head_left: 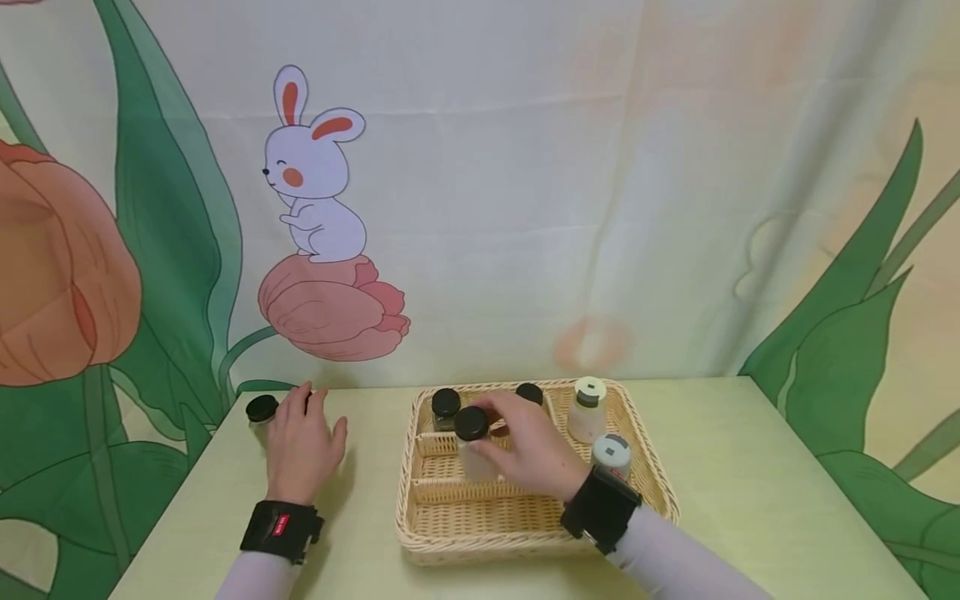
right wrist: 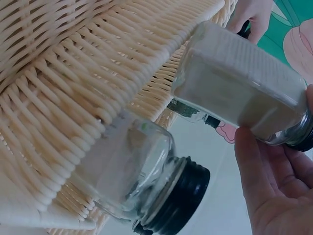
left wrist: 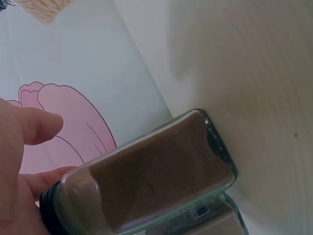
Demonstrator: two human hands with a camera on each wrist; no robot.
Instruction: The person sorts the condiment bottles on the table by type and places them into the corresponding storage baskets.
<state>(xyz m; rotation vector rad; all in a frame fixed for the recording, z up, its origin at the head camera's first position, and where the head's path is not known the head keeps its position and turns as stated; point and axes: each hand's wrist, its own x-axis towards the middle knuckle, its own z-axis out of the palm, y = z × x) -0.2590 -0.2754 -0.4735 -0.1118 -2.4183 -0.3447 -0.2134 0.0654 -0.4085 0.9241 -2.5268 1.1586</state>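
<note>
My right hand (head_left: 536, 446) pinches a glass spice jar (head_left: 472, 423) with a black cap, near the cap, above the left part of the wicker basket (head_left: 525, 547). Pale powder shows through this jar's ribbed glass (right wrist: 234, 78) in the right wrist view. At the table's left, my left hand (head_left: 302, 442) is beside two black-capped jars, one (head_left: 262, 408) seen left of the fingers and the other mostly hidden behind them. In the left wrist view a brown-powder jar (left wrist: 156, 171) stands on the table, fingers by its cap and thumb apart; a second jar (left wrist: 215, 223) overlaps it.
Dividers split the basket into compartments. Black-capped jars (head_left: 446, 403) (head_left: 529, 393) stand toward its back, and two white-topped jars (head_left: 589, 410) (head_left: 612, 452) on its right. Behind the table (head_left: 750, 475) hangs a printed curtain (head_left: 495, 208) with a rabbit and tulips.
</note>
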